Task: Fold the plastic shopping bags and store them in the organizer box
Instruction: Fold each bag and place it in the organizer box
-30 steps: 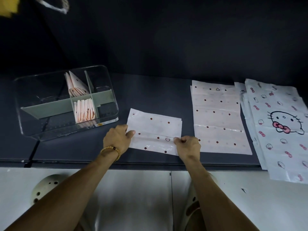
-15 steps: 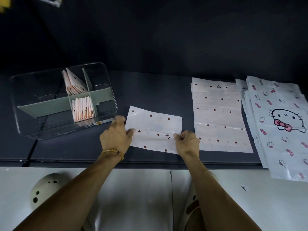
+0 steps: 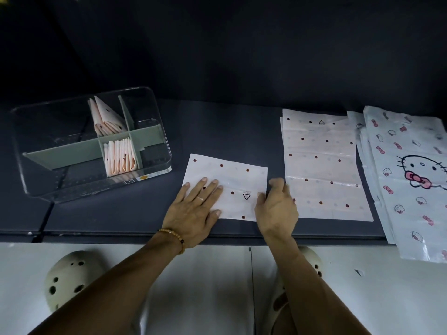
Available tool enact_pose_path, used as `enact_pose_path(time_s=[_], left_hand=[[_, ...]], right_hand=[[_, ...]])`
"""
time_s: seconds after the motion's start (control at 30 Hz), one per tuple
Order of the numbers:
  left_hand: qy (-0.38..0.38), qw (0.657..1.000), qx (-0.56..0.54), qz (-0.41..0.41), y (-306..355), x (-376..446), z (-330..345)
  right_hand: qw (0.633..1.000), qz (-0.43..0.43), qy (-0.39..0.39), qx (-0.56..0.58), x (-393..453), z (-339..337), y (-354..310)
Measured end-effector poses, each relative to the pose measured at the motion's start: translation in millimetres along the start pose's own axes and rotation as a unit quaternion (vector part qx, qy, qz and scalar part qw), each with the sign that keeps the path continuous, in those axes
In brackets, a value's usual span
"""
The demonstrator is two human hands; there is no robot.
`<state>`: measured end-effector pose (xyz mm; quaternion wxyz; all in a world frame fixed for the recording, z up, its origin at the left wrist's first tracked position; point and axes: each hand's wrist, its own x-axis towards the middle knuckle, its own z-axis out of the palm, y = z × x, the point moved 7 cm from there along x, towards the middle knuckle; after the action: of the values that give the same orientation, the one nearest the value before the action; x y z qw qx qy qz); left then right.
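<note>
I see the folded dotted bag (image 3: 238, 187) lying on the dark worktop (image 3: 217, 131), just right of the clear organizer box (image 3: 36, 151). My left hand (image 3: 193, 209) presses flat on the bag's left part, fingers straight and slightly spread. My right hand (image 3: 278, 209) meets its right edge, fingers loosely curled; whether they pinch it I cannot tell.

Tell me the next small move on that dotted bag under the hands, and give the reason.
Probably fold the dotted bag over again along its crease. The left hand presses flat on its left part, the right hand is at its right edge, and it lies far wider than the narrow folded bags standing in the organizer box.
</note>
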<state>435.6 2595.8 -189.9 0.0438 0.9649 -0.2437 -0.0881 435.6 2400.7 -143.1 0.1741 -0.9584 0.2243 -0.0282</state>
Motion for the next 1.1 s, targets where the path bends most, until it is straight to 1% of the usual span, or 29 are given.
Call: enact_pose_path(time_s=[0.03, 0.07, 0.1, 0.13, 0.2, 0.23, 0.37, 0.47, 0.57, 0.6, 0.67, 0.73, 0.83, 0.9, 0.97, 1.03, 1.1], left_hand=[[0.001, 1.0, 0.001, -0.002, 0, 0, 0], [0.004, 1.0, 0.001, -0.004, 0, 0, 0], [0.006, 1.0, -0.002, -0.007, 0, 0, -1], [0.006, 1.0, -0.005, -0.007, 1, 0, -2], [0.005, 1.0, -0.003, -0.002, 1, 0, -1], [0.004, 1.0, -0.001, 0.001, 1, 0, 0], [0.003, 1.0, 0.004, 0.005, -2, 0, 0], [0.0, 1.0, 0.002, 0.007, -2, 0, 0], [-0.008, 1.0, 0.003, 0.011, -3, 1, 0], [-0.009, 1.0, 0.001, 0.014, -3, 1, -1], [-0.007, 1.0, -0.008, 0.017, -4, 2, -6], [-0.002, 1.0, -0.012, 0.018, -5, 4, -12], [-0.008, 0.999, -0.021, 0.022, -6, 8, -18], [-0.032, 0.999, -0.031, 0.028, -8, 10, -19], [-0.049, 0.998, -0.025, 0.04, -10, 13, -22], [-0.038, 0.997, -0.034, 0.049, -11, 17, -31], [-0.034, 0.993, -0.107, 0.034, -15, 19, -44]], right_hand=[[0.997, -0.073, 0.035, -0.019, -7, -3, -14], [0.987, -0.147, 0.057, -0.015, -16, -3, -29], [0.977, -0.21, 0.046, 0.002, -26, 4, -45], [0.968, -0.251, -0.003, 0.017, -35, 17, -58], [0.952, -0.28, -0.122, 0.023, -50, 47, -70], [0.945, -0.289, -0.152, 0.012, -53, 57, -69], [0.925, -0.341, -0.148, -0.078, -50, 54, -36], [0.913, -0.35, -0.167, -0.125, -42, 42, -4], [0.906, -0.331, -0.204, -0.165, -34, 33, 22], [0.907, -0.328, -0.202, -0.169, -33, 28, 24], [0.918, -0.339, -0.153, -0.14, -36, 12, 13], [0.918, -0.366, -0.11, -0.105, -44, 7, -5], [0.909, -0.398, -0.092, -0.087, -52, 6, -22], [0.908, -0.401, -0.076, -0.097, -49, 4, -26], [0.915, -0.383, -0.075, -0.1, -44, 0, -26], [0.934, -0.339, -0.089, -0.07, -36, -3, -25], [0.957, -0.274, -0.095, -0.01, -24, -5, -19]])
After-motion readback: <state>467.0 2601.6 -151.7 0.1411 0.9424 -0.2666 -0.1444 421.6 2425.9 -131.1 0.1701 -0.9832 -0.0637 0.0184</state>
